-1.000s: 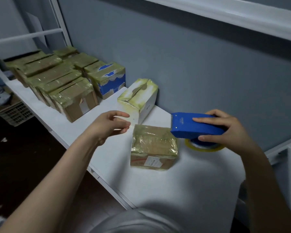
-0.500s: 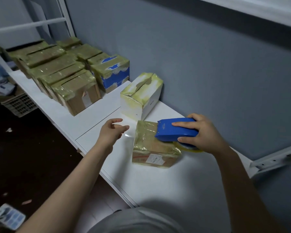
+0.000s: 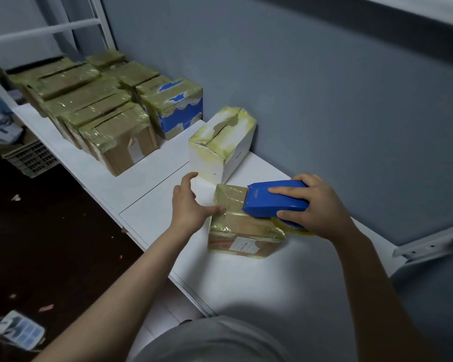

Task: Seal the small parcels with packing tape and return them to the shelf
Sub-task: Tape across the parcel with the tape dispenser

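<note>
Far left: a plastic crate (image 3: 29, 159) is showing below the shelf's end. A blue-and-white tray-like thing (image 3: 20, 330) is lying on the dark floor nearer me, too blurred to identify.

On the shelf (image 3: 246, 283): a block of taped brown boxes (image 3: 89, 108) is sitting packed tight at the left end, with a blue-and-white box (image 3: 175, 108) just beside its right side. Then a gap, then a white box (image 3: 220, 142) with yellowish tape over its top, standing alone against the grey wall (image 3: 324, 100).

My left hand (image 3: 187, 205): fingers are spread and fairly straight, thumb lifted, closing on nothing. The fingertips are touching the upper left edge of the small parcel (image 3: 242, 226).

The parcel is sitting flat on the white shelf board in front of me, just in front of the white box; can't tell whether the two are touching. Glossy yellowish tape is covering it, and a white label is facing me on the near side.

The blue tape dispenser (image 3: 275, 198) is lying across the parcel's top, toothed front edge roughly at mid-top and pointing left. The yellowish tape roll (image 3: 290, 226) is hanging under its rear, past the parcel's right edge.

My right hand (image 3: 317, 205) is gripping the dispenser: fingers curling over the top, thumb wrapping the near side just above the roll.

Far right: a white metal bracket (image 3: 429, 246) is running along the wall beyond my right forearm.
</note>
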